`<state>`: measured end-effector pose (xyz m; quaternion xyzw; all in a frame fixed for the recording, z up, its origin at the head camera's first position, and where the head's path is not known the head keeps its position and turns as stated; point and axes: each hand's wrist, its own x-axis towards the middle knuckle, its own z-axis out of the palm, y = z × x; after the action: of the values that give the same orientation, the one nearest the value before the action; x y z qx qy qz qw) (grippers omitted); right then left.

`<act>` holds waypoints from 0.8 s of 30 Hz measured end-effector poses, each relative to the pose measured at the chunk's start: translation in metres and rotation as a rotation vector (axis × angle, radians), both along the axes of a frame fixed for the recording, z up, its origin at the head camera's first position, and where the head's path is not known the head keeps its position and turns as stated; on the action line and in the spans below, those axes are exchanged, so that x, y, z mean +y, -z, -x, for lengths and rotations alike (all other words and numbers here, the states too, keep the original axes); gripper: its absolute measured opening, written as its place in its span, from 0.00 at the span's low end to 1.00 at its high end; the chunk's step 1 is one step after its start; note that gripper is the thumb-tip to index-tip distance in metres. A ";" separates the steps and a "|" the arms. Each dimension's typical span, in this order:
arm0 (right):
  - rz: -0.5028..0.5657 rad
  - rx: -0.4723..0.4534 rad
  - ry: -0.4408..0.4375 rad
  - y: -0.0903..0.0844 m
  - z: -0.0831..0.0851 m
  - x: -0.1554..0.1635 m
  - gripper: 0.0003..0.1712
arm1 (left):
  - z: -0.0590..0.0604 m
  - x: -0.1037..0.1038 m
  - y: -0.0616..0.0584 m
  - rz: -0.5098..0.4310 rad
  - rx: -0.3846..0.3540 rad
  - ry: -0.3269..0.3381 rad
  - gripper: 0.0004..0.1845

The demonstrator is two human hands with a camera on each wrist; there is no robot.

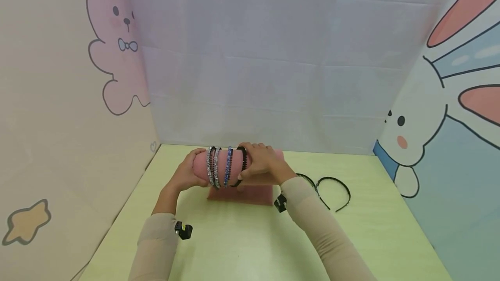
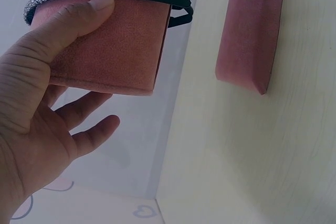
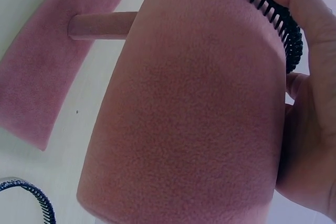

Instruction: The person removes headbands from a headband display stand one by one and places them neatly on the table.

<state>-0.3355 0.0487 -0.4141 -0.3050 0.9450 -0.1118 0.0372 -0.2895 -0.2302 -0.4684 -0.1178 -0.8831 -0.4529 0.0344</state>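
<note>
A pink velvet headband stand has a padded roll on a post over a flat base. Near its left end sit two silver rhinestone headbands, then a blue glitter headband and a black toothed headband. My left hand spans the roll's left end. In the left wrist view its thumb presses at the edge of the outermost silver headband, with some fingers behind the roll. My right hand grips the black headband around the roll, thumb in front and fingers over the top.
Two dark headbands lie on the pale green table to the right of the stand. Cloth walls with cartoon prints, among them a white rabbit, close in the back and both sides. A small black camera hangs at each wrist.
</note>
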 end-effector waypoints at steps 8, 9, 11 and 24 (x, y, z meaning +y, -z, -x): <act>-0.017 -0.005 -0.043 -0.003 -0.001 0.004 0.60 | 0.002 0.000 0.002 0.007 0.036 0.005 0.62; -0.019 0.000 -0.048 -0.003 -0.001 0.005 0.60 | 0.003 0.001 0.002 0.009 0.042 0.006 0.62; -0.017 0.004 -0.058 -0.005 -0.001 0.005 0.58 | 0.003 0.000 0.002 0.010 0.043 0.005 0.62; 0.021 -0.036 -0.042 -0.005 0.002 0.013 0.56 | 0.000 0.001 0.003 0.004 0.025 -0.012 0.61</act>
<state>-0.3373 0.0614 -0.4096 -0.3230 0.9364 -0.1265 0.0533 -0.2893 -0.2289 -0.4710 -0.1184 -0.8841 -0.4496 0.0480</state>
